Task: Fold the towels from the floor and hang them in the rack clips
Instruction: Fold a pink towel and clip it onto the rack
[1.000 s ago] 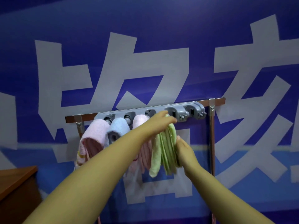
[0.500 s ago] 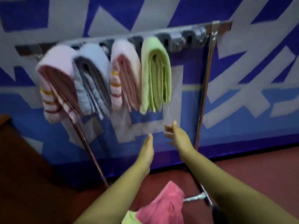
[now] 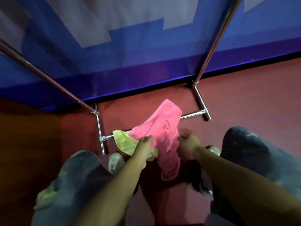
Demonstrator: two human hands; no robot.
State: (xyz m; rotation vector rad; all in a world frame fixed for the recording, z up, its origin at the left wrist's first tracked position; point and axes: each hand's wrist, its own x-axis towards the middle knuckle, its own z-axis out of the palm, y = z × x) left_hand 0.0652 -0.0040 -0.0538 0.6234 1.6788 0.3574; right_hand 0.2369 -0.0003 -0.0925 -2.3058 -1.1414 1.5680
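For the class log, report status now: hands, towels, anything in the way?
Left hand and right hand at pink towel, grip unclear. Green towel under it. Rack crossbar beneath both.

**Both hands down at the towels by the rack base**

The pink towel (image 3: 160, 128) lies crumpled on the red floor (image 3: 244, 108), draped over the low crossbar of the rack base (image 3: 193, 114). The green towel (image 3: 125, 141) lies just left of the pink towel, partly under it. The left hand (image 3: 144, 147) touches both towels at their border. The right hand (image 3: 189, 142), blurred, is at the pink towel's right edge. Two knees in dark trousers flank the pink towel.
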